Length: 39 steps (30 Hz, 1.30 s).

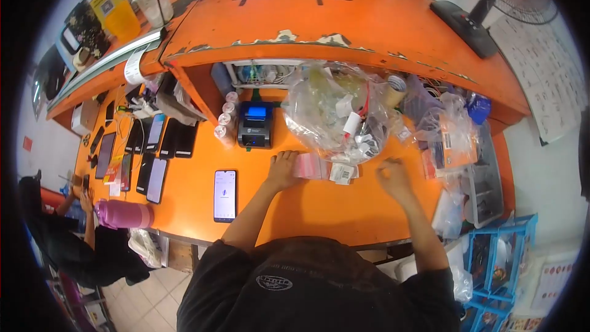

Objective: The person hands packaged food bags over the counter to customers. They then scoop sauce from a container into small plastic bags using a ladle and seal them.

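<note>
My left hand (284,169) lies on the orange desk with its fingers stretched out, close against a pink plastic packet (311,166). Whether it touches the packet I cannot tell. Right of the packet is a small white printed slip or label bundle (342,173). My right hand (393,177) is over the desk to the right of the slip, its fingers curled in; anything inside them is hidden. Just beyond both hands sits a large clear plastic bag (326,110) full of small items. A phone (225,195) with a lit screen lies left of my left forearm.
A black label printer (255,124) and several small cans (225,124) stand behind the phone. More phones (157,181) and a pink bottle (125,214) are at the left, near another person's hand (86,200). A grey tray (485,178) and plastic bags (452,138) lie at the right.
</note>
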Motion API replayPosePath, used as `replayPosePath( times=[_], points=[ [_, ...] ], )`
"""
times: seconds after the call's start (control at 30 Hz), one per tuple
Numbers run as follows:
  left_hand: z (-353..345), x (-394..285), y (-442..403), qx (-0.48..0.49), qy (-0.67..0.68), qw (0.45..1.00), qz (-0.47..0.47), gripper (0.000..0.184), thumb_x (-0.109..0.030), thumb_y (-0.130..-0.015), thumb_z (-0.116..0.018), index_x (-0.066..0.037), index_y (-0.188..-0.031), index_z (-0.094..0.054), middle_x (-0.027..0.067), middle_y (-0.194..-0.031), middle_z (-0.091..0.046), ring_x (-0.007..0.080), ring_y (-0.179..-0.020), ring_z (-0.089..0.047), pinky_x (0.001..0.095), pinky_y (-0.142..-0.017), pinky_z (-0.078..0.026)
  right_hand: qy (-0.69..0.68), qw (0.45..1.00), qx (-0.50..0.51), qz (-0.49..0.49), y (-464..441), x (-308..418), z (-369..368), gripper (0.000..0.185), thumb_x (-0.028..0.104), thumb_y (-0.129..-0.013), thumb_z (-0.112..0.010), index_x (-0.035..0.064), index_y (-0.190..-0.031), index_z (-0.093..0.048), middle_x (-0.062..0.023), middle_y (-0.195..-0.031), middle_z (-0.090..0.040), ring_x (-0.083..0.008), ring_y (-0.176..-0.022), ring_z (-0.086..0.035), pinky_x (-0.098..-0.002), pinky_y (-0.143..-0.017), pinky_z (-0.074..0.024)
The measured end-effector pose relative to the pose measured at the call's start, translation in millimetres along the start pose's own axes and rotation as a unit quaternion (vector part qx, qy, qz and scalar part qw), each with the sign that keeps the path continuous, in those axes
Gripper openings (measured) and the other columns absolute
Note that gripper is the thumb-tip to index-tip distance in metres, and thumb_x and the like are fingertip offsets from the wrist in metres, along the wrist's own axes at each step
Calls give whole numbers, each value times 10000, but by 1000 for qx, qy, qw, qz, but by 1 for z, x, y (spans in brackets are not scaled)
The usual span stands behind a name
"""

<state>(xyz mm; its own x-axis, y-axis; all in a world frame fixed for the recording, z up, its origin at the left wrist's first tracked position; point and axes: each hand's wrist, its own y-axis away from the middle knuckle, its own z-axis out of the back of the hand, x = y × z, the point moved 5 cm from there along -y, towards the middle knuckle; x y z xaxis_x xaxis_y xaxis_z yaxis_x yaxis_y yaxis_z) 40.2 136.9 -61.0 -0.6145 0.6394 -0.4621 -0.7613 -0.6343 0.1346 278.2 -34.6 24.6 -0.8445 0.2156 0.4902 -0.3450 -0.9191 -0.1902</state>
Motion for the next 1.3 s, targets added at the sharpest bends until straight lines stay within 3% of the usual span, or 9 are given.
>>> replayPosePath(
  times=[0.13,0.27,0.47,0.63,0.77,0.87,1.03,1.23,1.3],
  points=[
    [-2,1,8,-76,-29,997,-8,925,-430,-586,-738,-46,-1308,-306,170,-1316,-352,344,-1240,-283,477,-1033,-173,46,993,86,-72,4,34,-76,300,235,-783,-598,76,-1035,-561,-184,-1035,-535,-351,-958,-484,-422,-841,-381],
    [1,-13,33,-223,-39,968,-106,876,-367,-633,-702,-18,-1318,-281,194,-1339,-315,388,-1252,-250,514,-1026,-179,154,987,-41,7,26,45,-122,472,261,-775,-602,97,-1196,-466,-190,-1238,-376,-410,-1100,-338,-535,-871,-312],
    [-24,0,86,-234,22,965,-112,749,-324,-701,-620,24,-1284,-304,236,-1325,-299,425,-1220,-266,513,-1012,-203,-24,995,-78,57,27,-13,-113,211,106,-685,-652,12,-840,-543,-156,-995,-498,-344,-931,-473,-404,-782,-403],
    [-31,2,89,-250,17,963,-95,713,-348,-743,-587,65,-1256,-312,264,-1298,-307,441,-1187,-287,518,-991,-225,-164,974,-98,-120,23,-71,-79,291,51,-689,-619,-5,-943,-490,-216,-879,-495,-373,-842,-499,-437,-738,-417],
    [-28,-1,91,-222,11,969,-107,688,-323,-757,-580,79,-1248,-315,281,-1293,-302,453,-1184,-284,520,-990,-225,52,965,-249,-64,12,-81,-41,372,-8,-715,-532,19,-1070,-423,-246,-909,-491,-407,-847,-491,-443,-742,-413],
    [-29,-1,97,-211,54,969,-118,657,-283,-768,-576,90,-1243,-316,300,-1295,-290,465,-1188,-275,520,-991,-224,37,965,-248,-71,12,-96,-52,161,-39,-719,-501,9,-864,-550,-175,-895,-533,-365,-818,-521,-430,-699,-435],
    [-25,-4,87,-237,21,965,-109,632,-227,-775,-573,69,-1261,-300,283,-1321,-273,460,-1199,-265,519,-994,-219,-198,916,-275,-216,-10,-97,-26,184,81,-770,-416,-10,-688,-553,-151,-653,-543,-246,-618,-549,-347,-557,-419],
    [-19,-7,90,-224,33,970,-84,629,-241,-770,-576,61,-1256,-315,279,-1317,-287,451,-1206,-269,517,-995,-224,-323,871,-370,-32,-77,2,43,296,205,-772,-426,-19,-592,-496,-194,-606,-544,-335,-608,-560,-398,-568,-401],
    [-24,-3,89,-221,19,971,-86,633,-261,-772,-574,59,-1255,-319,280,-1313,-291,454,-1198,-279,518,-991,-231,-245,934,-255,-55,-96,46,47,254,222,-775,-438,-18,-715,-499,-208,-652,-553,-366,-678,-559,-416,-622,-410]
  ],
)
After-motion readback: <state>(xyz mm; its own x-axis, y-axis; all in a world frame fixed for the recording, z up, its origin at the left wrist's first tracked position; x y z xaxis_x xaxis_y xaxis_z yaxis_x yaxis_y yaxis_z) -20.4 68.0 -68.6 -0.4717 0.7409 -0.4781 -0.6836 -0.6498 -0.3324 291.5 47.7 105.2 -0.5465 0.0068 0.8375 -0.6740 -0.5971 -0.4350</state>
